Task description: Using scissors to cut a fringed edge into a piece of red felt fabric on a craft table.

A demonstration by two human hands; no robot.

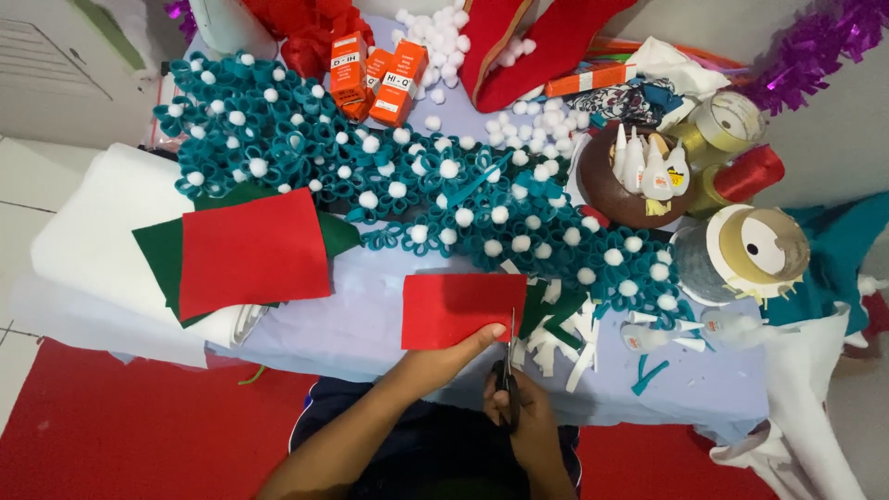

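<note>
Here we are over a crowded craft table, and the left hand is pinching the near edge of a small red felt piece, thumb pressed on top. That piece lies flat at the table's front edge, just ahead of the person's lap, touching the hand that steadies it. The right hand is closed around a pair of scissors, blades pointing away from the body and running up along the right side of the red piece, right at its edge.

Felt like this looks light, soft and floppy, not slippery at all; I'd judge it bends easily, so a hold close to the cut line, as the thumb has it now, keeps it from sagging. Nothing fragile here.

Beyond the red piece stretches a long band of teal felt flowers with white pompoms at their centres. To the left, a bigger red felt sheet sits on green felt, over white padding. White and green felt scraps lie just right of the scissors. Further back: orange boxes, loose white pompoms, a brown bowl of small glue tubes, and ribbon spools on the right.
</note>
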